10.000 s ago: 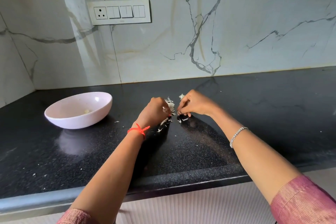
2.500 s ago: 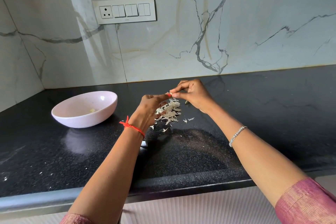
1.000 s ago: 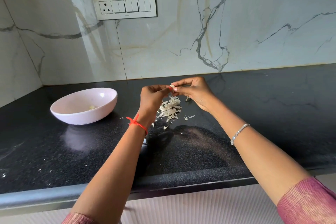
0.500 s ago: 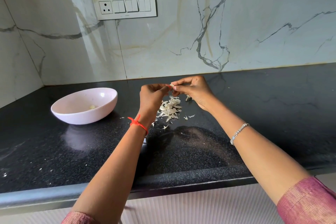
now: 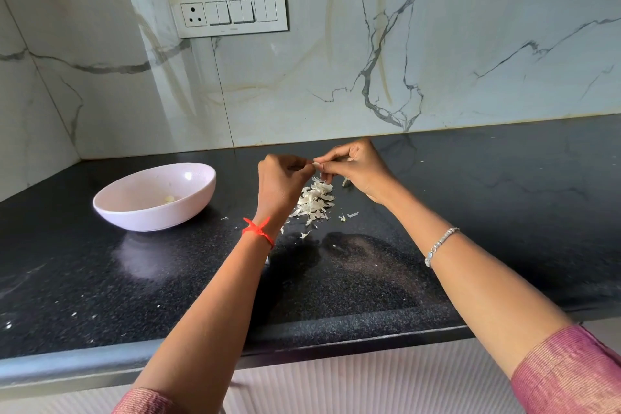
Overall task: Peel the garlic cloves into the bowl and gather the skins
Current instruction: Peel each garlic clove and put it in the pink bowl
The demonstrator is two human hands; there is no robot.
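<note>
The pink bowl (image 5: 151,216) rests on the black countertop (image 5: 487,198) at left, with one peeled clove (image 5: 169,199) lying in its base. The left hand (image 5: 280,183), fingers curled, pinches a small whitish garlic clove (image 5: 316,164) at its fingertips, raised above the counter. The pile of skins (image 5: 314,200) lies just below, on the counter. The right hand (image 5: 358,168) pinches the same clove from the opposite side, thumb and forefinger closed on it.

Head view looks forward and down, near the counter (image 5: 504,212)
</note>
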